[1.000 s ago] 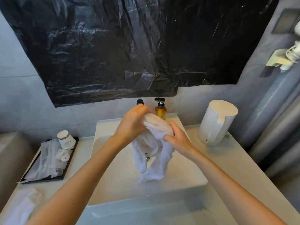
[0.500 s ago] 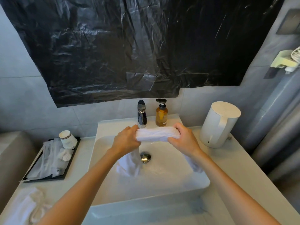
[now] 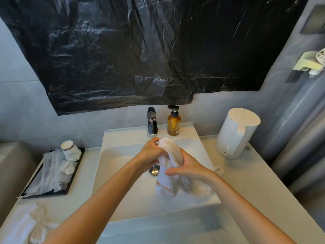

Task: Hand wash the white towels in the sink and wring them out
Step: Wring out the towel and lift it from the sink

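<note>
Over the white sink (image 3: 123, 173) I hold a white towel (image 3: 171, 154) bunched into a hump between both hands. My left hand (image 3: 151, 153) grips its left side just in front of the tap. My right hand (image 3: 190, 166) grips the right side, fingers curled round the cloth. The towel's loose ends hang down into the basin, one showing gold stitched lettering (image 3: 164, 186). Another white towel (image 3: 26, 224) lies crumpled on the counter at the bottom left.
A chrome tap (image 3: 152, 122) and an amber pump bottle (image 3: 173, 121) stand at the back of the sink. The drain plug (image 3: 154, 170) shows under the towel. A white kettle (image 3: 236, 132) stands right; a black tray (image 3: 52, 171) with paper cups and packets lies left.
The towel was stretched level between my hands half a second ago. Now my hands have come together and the towel is bunched up, its ends hanging toward the right of the basin.
</note>
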The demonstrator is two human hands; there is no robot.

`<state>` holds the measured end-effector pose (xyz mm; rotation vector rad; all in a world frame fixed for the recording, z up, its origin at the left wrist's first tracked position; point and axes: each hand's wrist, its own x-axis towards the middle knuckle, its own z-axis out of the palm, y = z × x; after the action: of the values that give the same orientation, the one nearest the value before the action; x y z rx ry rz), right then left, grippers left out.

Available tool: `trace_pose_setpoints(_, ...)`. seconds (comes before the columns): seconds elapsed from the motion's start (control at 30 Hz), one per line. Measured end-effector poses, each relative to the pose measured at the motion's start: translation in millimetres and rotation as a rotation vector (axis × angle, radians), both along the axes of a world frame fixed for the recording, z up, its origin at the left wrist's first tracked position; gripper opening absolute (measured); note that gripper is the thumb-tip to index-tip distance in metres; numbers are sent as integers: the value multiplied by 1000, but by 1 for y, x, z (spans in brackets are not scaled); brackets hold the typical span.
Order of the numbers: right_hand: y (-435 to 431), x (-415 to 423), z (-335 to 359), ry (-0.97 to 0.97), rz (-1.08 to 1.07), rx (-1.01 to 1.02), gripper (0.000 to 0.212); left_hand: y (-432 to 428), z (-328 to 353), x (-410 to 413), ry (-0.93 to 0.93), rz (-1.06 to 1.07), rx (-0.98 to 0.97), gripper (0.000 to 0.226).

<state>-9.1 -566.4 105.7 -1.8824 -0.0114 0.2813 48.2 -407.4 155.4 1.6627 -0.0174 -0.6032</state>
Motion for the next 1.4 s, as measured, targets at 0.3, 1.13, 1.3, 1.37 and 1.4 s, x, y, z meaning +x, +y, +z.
trace_pose_setpoints(0.3, -2, 8, -9, 91, -176, -18, 30, 18, -12, 1, 37, -164, -236, 51)
trace_pose_setpoints(1.13, 30, 64, -35, 542, 52, -758, 27, -4, -92, 53, -1069, -831, 1004, 45)
trace_pose_setpoints(1.3, 24, 54, -43, 338, 134, -1018, 32, -13, -109, 50, -784, -877, 1071, 50)
trace_pose_setpoints(1.37, 30, 55, -53, 218, 119, -1101, 31, -16, -114, 53, -702, -900, 1082, 48)
trace_pose_setpoints(1.4, 31, 55, -56, 200, 132, -1123, 29, -17, -116, 54, -664, -913, 1082, 47)
